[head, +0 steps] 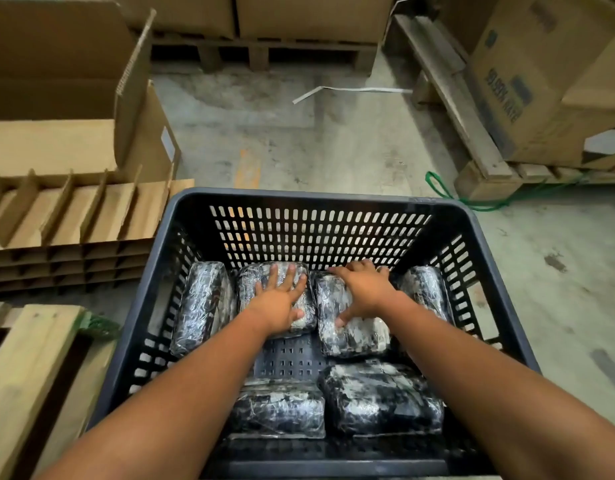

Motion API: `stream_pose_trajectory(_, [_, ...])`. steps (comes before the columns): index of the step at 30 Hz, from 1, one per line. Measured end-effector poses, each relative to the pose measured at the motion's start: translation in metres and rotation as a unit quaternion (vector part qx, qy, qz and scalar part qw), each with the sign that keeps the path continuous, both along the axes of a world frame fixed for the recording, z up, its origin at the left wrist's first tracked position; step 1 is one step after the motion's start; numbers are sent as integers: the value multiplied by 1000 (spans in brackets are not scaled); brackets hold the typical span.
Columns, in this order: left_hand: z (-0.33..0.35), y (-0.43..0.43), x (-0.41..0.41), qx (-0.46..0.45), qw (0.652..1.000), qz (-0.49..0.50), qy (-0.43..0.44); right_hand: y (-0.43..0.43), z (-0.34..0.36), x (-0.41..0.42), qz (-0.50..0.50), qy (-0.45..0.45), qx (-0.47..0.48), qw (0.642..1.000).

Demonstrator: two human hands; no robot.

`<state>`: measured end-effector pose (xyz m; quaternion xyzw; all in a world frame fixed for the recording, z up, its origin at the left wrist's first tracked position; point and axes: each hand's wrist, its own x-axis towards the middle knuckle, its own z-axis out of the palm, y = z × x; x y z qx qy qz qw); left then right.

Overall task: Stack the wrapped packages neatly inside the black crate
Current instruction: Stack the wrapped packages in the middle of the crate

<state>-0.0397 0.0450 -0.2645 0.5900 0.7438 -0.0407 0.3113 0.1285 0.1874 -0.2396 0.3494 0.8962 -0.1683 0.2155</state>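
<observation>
I see left hand (pixel 282 299) flat, released, on package (pixel 264 282); right hand (pixel 363 294) flat, released, on skewed package (pixel 351 327), long axis away from me. Right hand nearer for straightening inside crate (pixel 313 197).

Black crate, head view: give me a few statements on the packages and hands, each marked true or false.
1. Six wrapped packages lie in the black crate. True.
2. The left hand rests flat on a package in the far row. True.
3. The right hand is outside the crate. False: it is inside, pressing on the package beside the left one.
4. The packages are piled two layers high. False: they lie in one layer, with bare crate floor showing.
5. A green cord lies on the floor beyond the crate. True.
</observation>
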Motion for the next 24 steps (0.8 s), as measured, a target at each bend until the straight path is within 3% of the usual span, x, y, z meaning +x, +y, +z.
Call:
stream_pose_trajectory(4, [-14,-8,-7,40,997,-36,46,-8,8,9,5,2,29,1000])
stream_pose_trajectory(11, [-13,-3,-2,39,999,-8,37,-15,35,0,-30,73,-40,996])
stream_pose_trajectory(14, [-8,-1,-5,37,999,-8,19,-26,48,-6,19,64,-4,998])
stream_pose_trajectory(19, [-4,-4,-13,84,992,47,-76,-27,68,2,82,98,38,991])
stream_pose_trajectory(24, [3,7,-4,155,946,175,-224,-14,92,27,86,180,71,977])
